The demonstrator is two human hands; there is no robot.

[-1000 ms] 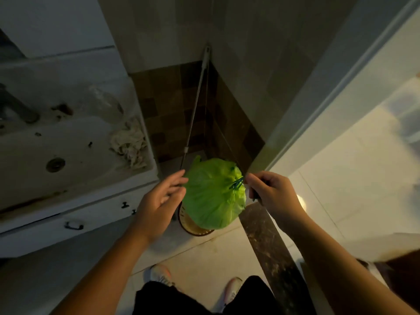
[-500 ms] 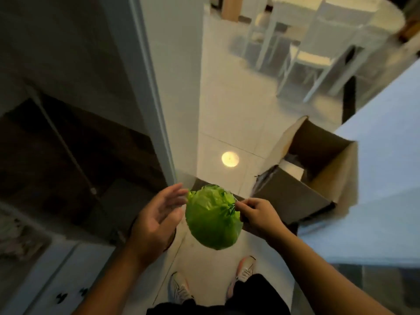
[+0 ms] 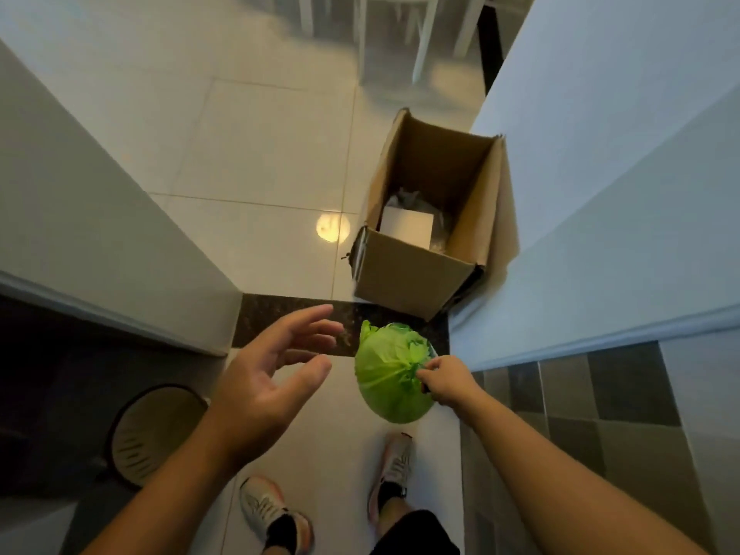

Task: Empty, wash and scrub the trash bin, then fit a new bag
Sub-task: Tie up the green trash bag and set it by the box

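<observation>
Tied green bag [image 3: 390, 378] hanging in the air over the doorway threshold, pinched at its knot by the right hand [image 3: 448, 384], fingers curled tight on the gathered plastic. Bulk of the bag slung below and to the left of that grip, long axis running roughly from the knot down toward the floor. Open cardboard box [image 3: 430, 218] standing on the tiles just ahead and slightly right, mouth up, some white packaging at its bottom; near the bag but not touching. Probably the drop point for the rubbish, so the deciding relation: box forward of the right hand, on that hand's own side, a short carry away.

Left hand [image 3: 272, 378] raised beside the bag, apart from it, palm turned toward it, fingers spread wide and holding nothing; looks ready to steady or catch, yet farther from the box than the right.

Right arm stretched forward from the lower right, wrist bent inward over the knot. Left forearm angled up from the lower left.

Bin [image 3: 154, 432] on the dark floor behind and to the left, well apart from the bag, round mouth in shadow, apparently already emptied; washing and new bag not yet done, by the look of things.
</observation>
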